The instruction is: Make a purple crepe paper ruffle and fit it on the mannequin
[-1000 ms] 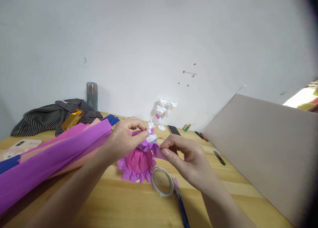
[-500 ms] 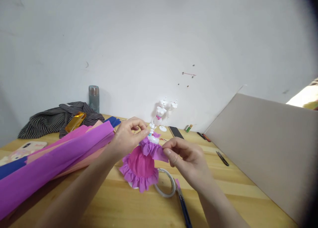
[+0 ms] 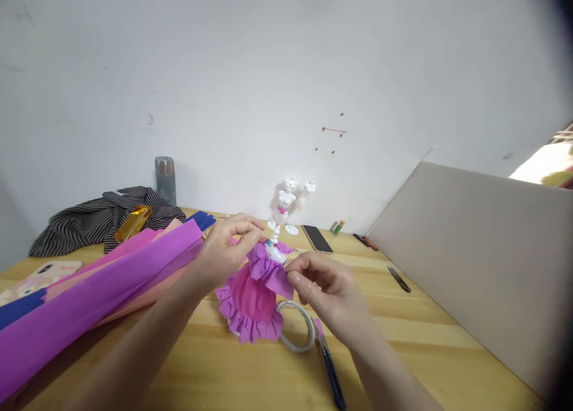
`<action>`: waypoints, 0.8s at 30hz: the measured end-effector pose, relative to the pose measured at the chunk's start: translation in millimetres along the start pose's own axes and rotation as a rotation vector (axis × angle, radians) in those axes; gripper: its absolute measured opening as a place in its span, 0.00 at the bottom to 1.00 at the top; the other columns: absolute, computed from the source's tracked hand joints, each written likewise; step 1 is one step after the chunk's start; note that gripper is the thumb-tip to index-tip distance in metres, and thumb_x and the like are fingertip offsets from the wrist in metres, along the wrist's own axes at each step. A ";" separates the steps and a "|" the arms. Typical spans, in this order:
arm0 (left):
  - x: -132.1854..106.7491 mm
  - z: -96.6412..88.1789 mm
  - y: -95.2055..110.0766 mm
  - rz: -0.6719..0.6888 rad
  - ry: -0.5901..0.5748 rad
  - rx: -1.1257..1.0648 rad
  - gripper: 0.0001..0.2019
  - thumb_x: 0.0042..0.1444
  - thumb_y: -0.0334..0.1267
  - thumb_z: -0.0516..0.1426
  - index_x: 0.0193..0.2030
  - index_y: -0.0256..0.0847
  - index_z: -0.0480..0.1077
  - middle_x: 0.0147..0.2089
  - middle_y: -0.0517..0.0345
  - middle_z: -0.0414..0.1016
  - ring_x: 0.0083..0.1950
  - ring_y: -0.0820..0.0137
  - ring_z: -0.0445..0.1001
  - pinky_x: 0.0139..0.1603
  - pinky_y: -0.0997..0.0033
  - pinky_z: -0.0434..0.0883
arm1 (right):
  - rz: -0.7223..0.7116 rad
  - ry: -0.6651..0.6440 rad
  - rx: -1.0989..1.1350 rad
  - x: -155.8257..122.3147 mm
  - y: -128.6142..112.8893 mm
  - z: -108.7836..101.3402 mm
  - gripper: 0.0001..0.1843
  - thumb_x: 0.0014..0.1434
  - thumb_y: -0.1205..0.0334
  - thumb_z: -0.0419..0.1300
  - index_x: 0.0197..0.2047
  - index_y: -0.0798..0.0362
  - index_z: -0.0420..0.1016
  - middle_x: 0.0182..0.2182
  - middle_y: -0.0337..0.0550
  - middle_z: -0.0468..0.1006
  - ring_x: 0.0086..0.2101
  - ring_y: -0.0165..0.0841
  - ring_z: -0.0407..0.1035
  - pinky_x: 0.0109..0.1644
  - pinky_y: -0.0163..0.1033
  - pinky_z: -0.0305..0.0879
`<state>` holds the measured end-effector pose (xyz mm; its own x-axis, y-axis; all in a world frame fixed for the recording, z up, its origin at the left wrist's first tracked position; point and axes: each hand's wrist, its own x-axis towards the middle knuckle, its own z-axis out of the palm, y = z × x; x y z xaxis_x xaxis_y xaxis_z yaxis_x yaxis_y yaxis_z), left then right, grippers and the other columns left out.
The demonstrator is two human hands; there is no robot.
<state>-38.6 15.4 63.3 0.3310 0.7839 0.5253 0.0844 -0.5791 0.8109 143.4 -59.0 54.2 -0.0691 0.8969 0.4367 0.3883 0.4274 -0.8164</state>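
A small deep-pink crepe paper skirt (image 3: 251,294) flares out low over the table, with a purple frill along its hem. Around its upper part runs a gathered purple crepe paper strip (image 3: 267,269). My right hand (image 3: 329,288) pinches the strip's loose right end between thumb and fingers. At the strip's upper left, my left hand (image 3: 228,250) is closed with thumb and fingertips together; purple paper shows beside them, though the exact grip is partly hidden. Just behind the strip stands a small white dress form (image 3: 283,205) with a pink band and a rounded white base.
A tape roll (image 3: 308,339) and dark-handled scissors (image 3: 330,363) lie below my right hand. Rolled crepe paper (image 3: 102,297) fills the left. Behind are striped cloth (image 3: 85,220), a flask (image 3: 165,181) and a phone (image 3: 317,239). A pale panel (image 3: 470,267) bounds the right.
My right hand has shifted slightly left with the strip's end, which hangs lower. My left hand stays near the strip. The whole view has shifted a little.
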 end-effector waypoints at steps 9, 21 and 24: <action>-6.6 -6.3 2.9 0.117 0.178 0.147 0.12 0.59 0.37 0.54 0.30 0.38 0.76 0.36 0.53 0.78 0.42 0.66 0.74 0.44 0.69 0.68 | 0.038 -0.013 0.073 -3.1 -1.8 1.4 0.14 0.55 0.55 0.63 0.24 0.54 0.70 0.18 0.36 0.66 0.20 0.27 0.58 0.22 0.32 0.55; -83.4 17.1 1.0 -0.764 -0.545 -0.805 0.32 0.46 0.70 0.57 0.30 0.36 0.77 0.30 0.49 0.76 0.23 0.71 0.70 0.19 0.75 0.65 | 0.260 -0.335 0.581 -19.6 5.7 4.6 0.20 0.56 0.49 0.66 0.47 0.51 0.74 0.24 0.35 0.69 0.17 0.21 0.57 0.18 0.29 0.52; -93.8 36.2 -6.5 -0.773 -0.326 -1.055 0.32 0.44 0.68 0.60 0.34 0.35 0.76 0.32 0.52 0.72 0.22 0.76 0.66 0.15 0.80 0.60 | 0.272 -0.389 0.577 -25.1 5.7 6.3 0.24 0.56 0.47 0.65 0.52 0.50 0.73 0.24 0.35 0.69 0.21 0.25 0.61 0.20 0.30 0.55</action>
<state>-36.2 -62.5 -0.6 0.7463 0.6551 -0.1178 -0.3598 0.5459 0.7567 141.6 -78.4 36.2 -0.4013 0.9089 0.1135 -0.0984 0.0805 -0.9919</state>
